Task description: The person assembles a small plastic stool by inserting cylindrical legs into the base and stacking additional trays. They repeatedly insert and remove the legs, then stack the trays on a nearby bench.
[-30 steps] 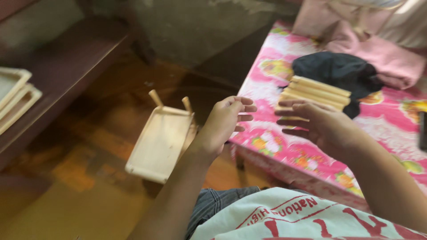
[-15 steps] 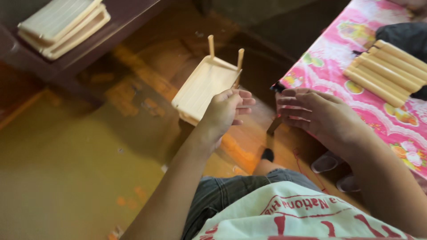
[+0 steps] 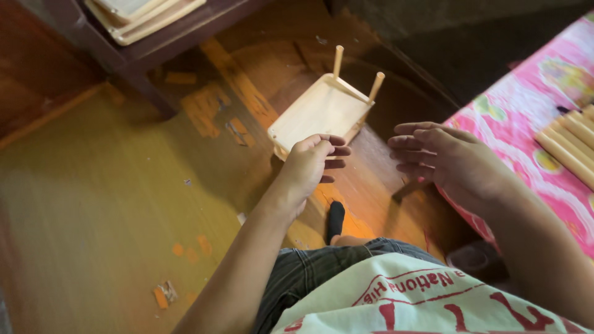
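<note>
Stool [image 3: 322, 111], small and of pale wood, is held upside down above the floor [image 3: 111, 204], just above the centre of the view. Its flat seat faces up at the camera and two round legs stick up at its far edge, toward twelve o'clock. The left hand [image 3: 312, 164] grips the near edge of the seat, thumb on top and fingers curled underneath. The left forearm runs back toward six o'clock. The right hand [image 3: 451, 161] hovers at three o'clock from the left hand, close beside the stool but not touching it. Its fingers are straight and loosely together, pointing toward nine o'clock, and it holds nothing. At the far right, around two to three o'clock, a pink flowered cloth [image 3: 526, 117] covers a surface, with several wooden rods [image 3: 572, 145] lying side by side on it. At eleven o'clock, pale wooden panels [image 3: 139, 12] are stacked on a dark bench [image 3: 148, 52]. Worn yellow floor fills the left side.
</note>
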